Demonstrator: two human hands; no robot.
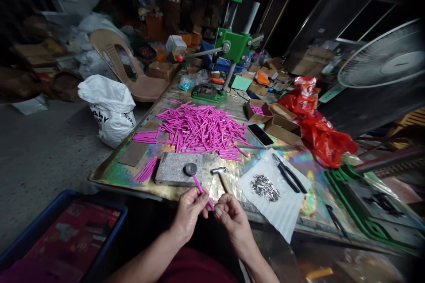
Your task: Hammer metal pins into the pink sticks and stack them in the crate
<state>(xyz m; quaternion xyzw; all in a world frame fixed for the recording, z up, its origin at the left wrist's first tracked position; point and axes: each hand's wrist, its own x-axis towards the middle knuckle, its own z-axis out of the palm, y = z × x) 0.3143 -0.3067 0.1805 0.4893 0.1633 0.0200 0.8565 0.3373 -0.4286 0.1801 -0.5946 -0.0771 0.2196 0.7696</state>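
Note:
My left hand (191, 209) grips a pink stick (203, 191) near the table's front edge. The stick's far end reaches to a dark round piece (190, 169) on a grey stone block (172, 169). My right hand (231, 214) is closed in a pinch at the stick's near end; whatever its fingertips hold is too small to make out. A hammer (223, 178) lies just beyond my right hand. To its right, small metal pins (265, 187) and black-handled pliers (290, 176) rest on a white sheet (286, 212). Behind the block is a large heap of pink sticks (206, 128).
A green press (232, 45) stands at the table's back. A phone (260, 135), an open cardboard box (283, 128) and red bags (327, 137) are at the right. A white sack (111, 112) and a blue-rimmed tray (123, 213) are at the left.

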